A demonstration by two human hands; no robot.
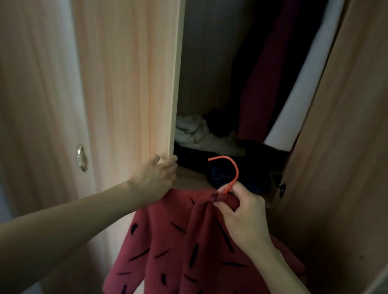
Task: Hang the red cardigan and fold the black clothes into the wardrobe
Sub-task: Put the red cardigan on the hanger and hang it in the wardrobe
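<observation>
The red cardigan (177, 252) with black dashes hangs on an orange hanger (230, 172) in front of the open wardrobe. My right hand (243, 216) pinches the hanger's neck just below the hook, at the cardigan's collar. My left hand (155, 176) rests on the edge of the left wardrobe door (124, 67), its fingers lying loosely against the wood. Dark clothes (221, 173) lie on the shelf inside, behind the hook.
The right door (359, 116) stands open with a hinge (281, 186) at shelf height. Inside hang a dark red garment (264, 82) and a white one (298, 98). A crumpled white cloth (194, 132) lies on the shelf pile. A round metal handle (81, 157) sits on the left door.
</observation>
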